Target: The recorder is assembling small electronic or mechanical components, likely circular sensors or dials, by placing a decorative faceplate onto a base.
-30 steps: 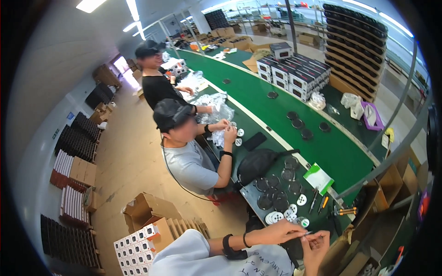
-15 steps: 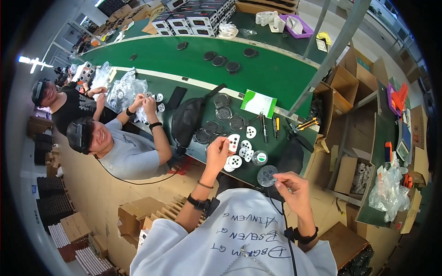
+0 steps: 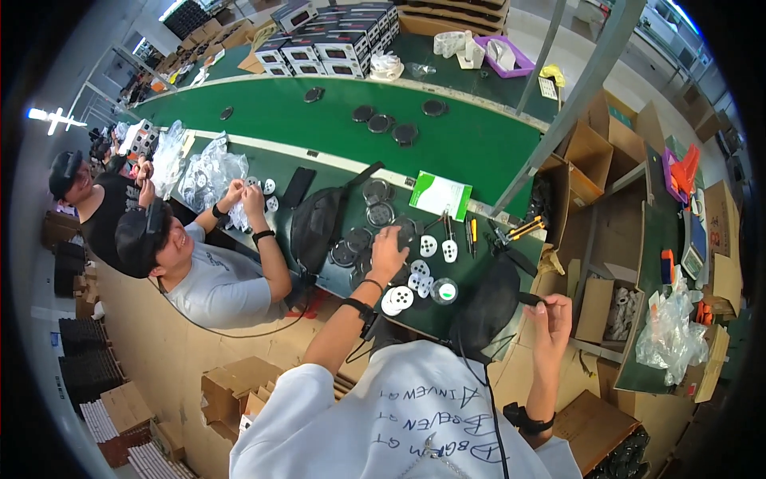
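Observation:
My left hand point(image 3: 388, 257) reaches over the dark round parts on the bench, fingers stretched out and apart at the near edge of one black disc point(image 3: 408, 231). Nothing shows in its grasp. Off the bench's right end, my right hand point(image 3: 552, 319) is raised with thumb and fingers pinched. A small dark thing point(image 3: 529, 298) sticks out at its fingertips; its kind is unclear. White round plates with holes point(image 3: 397, 300) lie nearest me, with more white plates point(image 3: 419, 276) beside them. One white plate point(image 3: 450, 251) rests by the tools. Close by is a clear round piece with a green mark point(image 3: 444, 291).
A black bag point(image 3: 487, 307) sits at the bench's near right edge, another black bag point(image 3: 316, 227) left of the discs. Pens point(image 3: 471, 231) and a green-white packet point(image 3: 440, 195) lie behind. Two co-workers point(image 3: 185, 255) are on the left; dark discs point(image 3: 380, 124) dot the green belt.
My left hand has left the white plate it held and moved to the black discs. My right hand went right; the clear holed disc is no longer plainly visible in it. The view shifted slightly.

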